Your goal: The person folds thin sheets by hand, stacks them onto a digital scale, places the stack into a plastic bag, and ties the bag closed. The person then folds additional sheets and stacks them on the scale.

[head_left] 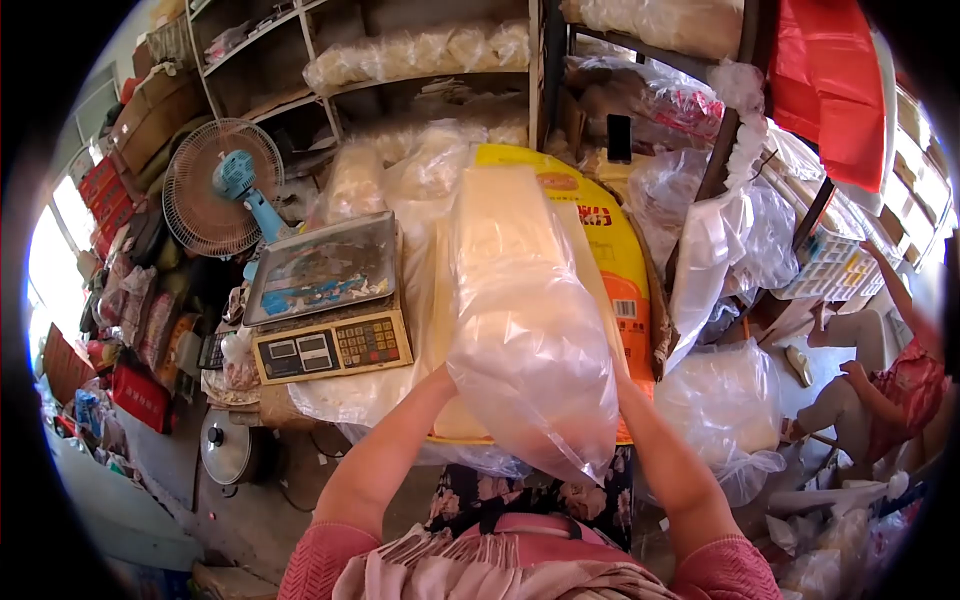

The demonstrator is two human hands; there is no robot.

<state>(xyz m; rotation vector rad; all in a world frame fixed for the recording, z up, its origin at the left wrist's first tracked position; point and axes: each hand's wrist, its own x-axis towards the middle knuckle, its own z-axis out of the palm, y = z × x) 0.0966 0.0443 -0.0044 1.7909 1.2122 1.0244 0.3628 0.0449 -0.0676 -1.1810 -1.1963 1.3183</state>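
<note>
A large clear plastic bag (pixel 530 330) lies on the work table, with a pale cream block of stacked material (pixel 505 215) inside its far part. The bag's near end is loose and bunched, hanging over the table's front edge. Both my forearms reach to its sides, left and right. My left hand and my right hand are hidden behind or under the plastic, so their fingers do not show. Beneath the bag lies a yellow and orange printed sack (pixel 625 290). Left of it stands a scale (pixel 330 345) with a stained metal tray (pixel 325 270).
A fan (pixel 225 188) stands at the back left, before shelves holding bagged goods (pixel 420 55). A phone (pixel 619 138) is at the back right. A lidded pot (pixel 228 448) sits low on the left. Another person (pixel 905 385) sits at the far right, near a white crate (pixel 825 265).
</note>
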